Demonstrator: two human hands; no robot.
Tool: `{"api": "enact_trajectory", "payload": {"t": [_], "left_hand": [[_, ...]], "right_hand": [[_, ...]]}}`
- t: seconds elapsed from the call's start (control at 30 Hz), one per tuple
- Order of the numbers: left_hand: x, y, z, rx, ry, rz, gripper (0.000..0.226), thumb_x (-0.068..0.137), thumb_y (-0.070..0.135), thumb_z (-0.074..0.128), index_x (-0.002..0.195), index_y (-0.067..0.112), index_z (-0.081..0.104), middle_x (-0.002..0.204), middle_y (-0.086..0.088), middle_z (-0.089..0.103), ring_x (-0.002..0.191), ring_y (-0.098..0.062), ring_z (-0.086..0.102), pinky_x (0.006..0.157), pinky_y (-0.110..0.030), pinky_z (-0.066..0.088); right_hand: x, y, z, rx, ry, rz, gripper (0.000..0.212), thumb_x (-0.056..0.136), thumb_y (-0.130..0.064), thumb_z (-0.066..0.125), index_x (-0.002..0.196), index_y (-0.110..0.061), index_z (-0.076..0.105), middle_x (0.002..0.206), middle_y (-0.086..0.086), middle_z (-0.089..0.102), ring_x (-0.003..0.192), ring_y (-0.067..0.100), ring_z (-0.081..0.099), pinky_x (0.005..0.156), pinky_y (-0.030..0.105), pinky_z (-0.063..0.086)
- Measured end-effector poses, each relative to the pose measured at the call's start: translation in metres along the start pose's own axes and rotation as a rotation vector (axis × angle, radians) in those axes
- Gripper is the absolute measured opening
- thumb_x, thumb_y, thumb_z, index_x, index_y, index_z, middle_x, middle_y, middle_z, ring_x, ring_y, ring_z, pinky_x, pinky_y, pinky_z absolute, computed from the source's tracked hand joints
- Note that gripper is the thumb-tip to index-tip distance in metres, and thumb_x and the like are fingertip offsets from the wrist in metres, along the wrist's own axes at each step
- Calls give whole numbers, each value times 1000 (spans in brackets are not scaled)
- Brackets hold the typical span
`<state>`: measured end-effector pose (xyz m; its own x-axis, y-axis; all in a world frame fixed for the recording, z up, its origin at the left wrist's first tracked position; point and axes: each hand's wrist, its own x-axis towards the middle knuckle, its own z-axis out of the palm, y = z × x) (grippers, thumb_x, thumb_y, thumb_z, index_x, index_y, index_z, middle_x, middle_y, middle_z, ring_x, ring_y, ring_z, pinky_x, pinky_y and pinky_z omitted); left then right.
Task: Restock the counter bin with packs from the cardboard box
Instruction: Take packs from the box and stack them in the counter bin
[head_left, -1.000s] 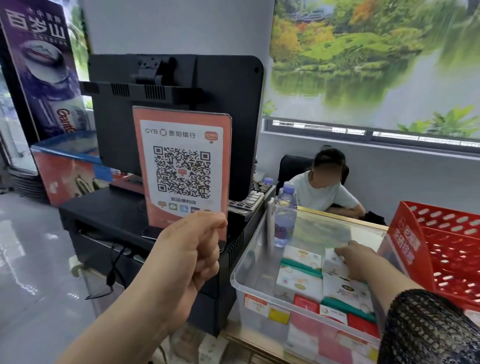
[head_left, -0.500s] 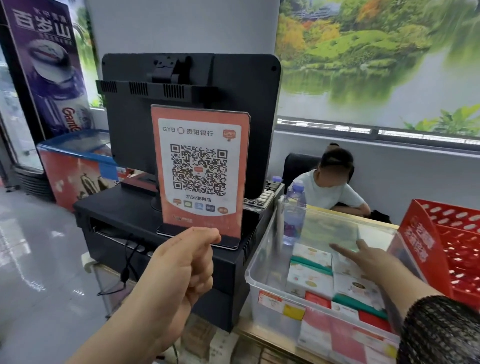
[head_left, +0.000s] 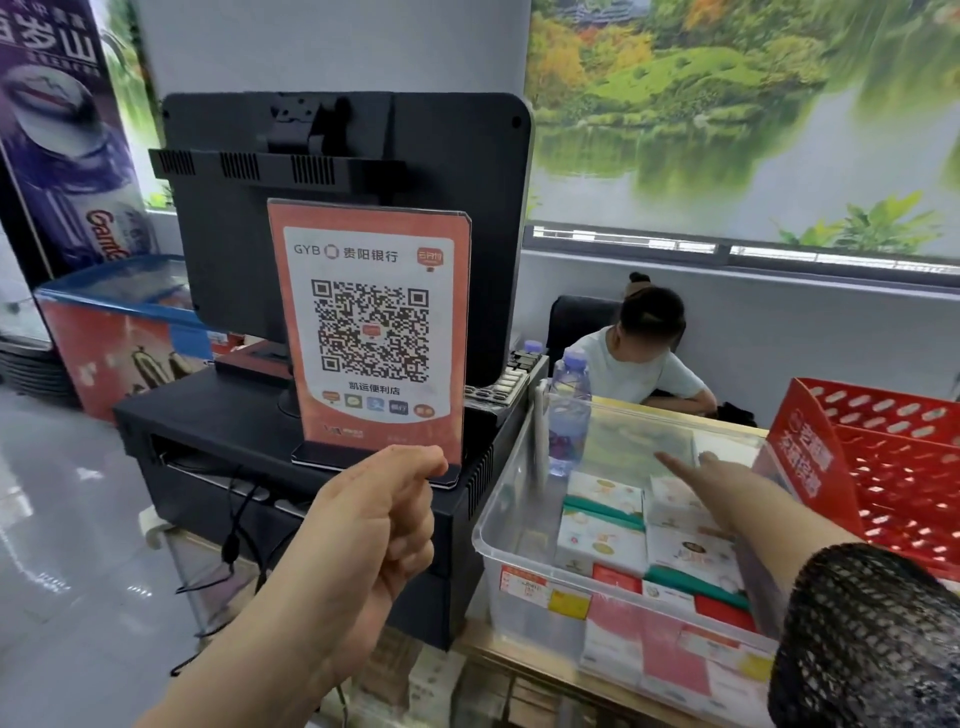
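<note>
A clear plastic bin stands on the counter at the lower right. It holds white packs with green edges and red packs in rows. My right hand, in a black mesh sleeve, hovers over the far packs with its fingers stretched out and holds nothing. My left hand is raised to the left of the bin, in front of the black register, its fingers curled into a fist with nothing visible in it. Blurred brown boxes show below the counter edge.
An orange QR-code sign stands on the black register base before a monitor's back. A water bottle stands behind the bin. A red perforated rack is at the right. A person sits behind the counter.
My right hand has lifted off the white packs and its fingers have straightened out. My left hand has stayed curled in the air. The view has shifted a little to the left.
</note>
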<state>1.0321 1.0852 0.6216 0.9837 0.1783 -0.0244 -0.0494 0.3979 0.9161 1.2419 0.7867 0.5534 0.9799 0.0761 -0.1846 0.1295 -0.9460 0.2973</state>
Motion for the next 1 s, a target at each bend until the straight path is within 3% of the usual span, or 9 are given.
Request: {"api": "enact_trajectory", "payload": {"t": [0.07, 0.13, 0.37, 0.5, 0.63, 0.8, 1.0], "left_hand": [[1, 2, 5, 0, -22, -10, 44, 87, 14, 56, 44, 20, 52, 47, 5, 20, 40, -10, 17, 40, -21, 19], [1, 6, 8, -6, -37, -20, 40, 87, 13, 56, 49, 20, 51, 47, 5, 20, 41, -10, 16, 39, -20, 19], [-3, 23, -1, 0, -147, -73, 24, 89, 14, 54, 68, 20, 44, 45, 7, 22, 41, -9, 16, 39, -19, 19], [-12, 28, -13, 13, -202, -116, 23, 88, 15, 55, 69, 22, 44, 44, 8, 24, 41, -8, 17, 40, -19, 19], [-25, 20, -22, 77, -197, -140, 25, 91, 17, 53, 66, 21, 47, 44, 9, 26, 42, -8, 21, 43, -18, 21], [-37, -16, -37, 172, -114, -230, 13, 89, 18, 56, 76, 20, 57, 52, 6, 40, 47, -7, 36, 42, -15, 29], [-49, -94, -78, 262, 7, -348, 13, 88, 18, 57, 79, 17, 66, 59, 5, 56, 53, -6, 48, 52, -20, 36]], "right_hand": [[-6, 1, -19, 9, 96, 6, 78, 90, -5, 54, 152, -30, 13, 150, 8, 34, 130, 26, 46, 101, 35, 44], [-16, -5, -40, 87, 178, 23, 64, 90, -4, 49, 147, -26, 30, 144, 4, 43, 124, 24, 50, 96, 34, 46], [-85, -76, -79, 734, 567, 98, 35, 90, -13, 50, 123, -18, 63, 124, 5, 63, 110, 26, 57, 90, 31, 43], [-130, -131, -89, 1146, 653, 137, 30, 87, -11, 52, 110, -21, 68, 109, 6, 69, 95, 25, 63, 89, 34, 50], [-170, -173, -91, 1506, 657, 134, 19, 83, -10, 55, 78, -29, 60, 92, 5, 68, 89, 29, 67, 85, 48, 54], [-213, -210, -77, 1712, 611, 84, 20, 88, -9, 54, 104, -19, 59, 82, 1, 64, 67, 13, 64, 63, 31, 55], [-232, -245, -16, 1708, 591, 7, 13, 91, -11, 55, 98, -21, 60, 91, 5, 69, 62, 6, 63, 65, 27, 54]]}}
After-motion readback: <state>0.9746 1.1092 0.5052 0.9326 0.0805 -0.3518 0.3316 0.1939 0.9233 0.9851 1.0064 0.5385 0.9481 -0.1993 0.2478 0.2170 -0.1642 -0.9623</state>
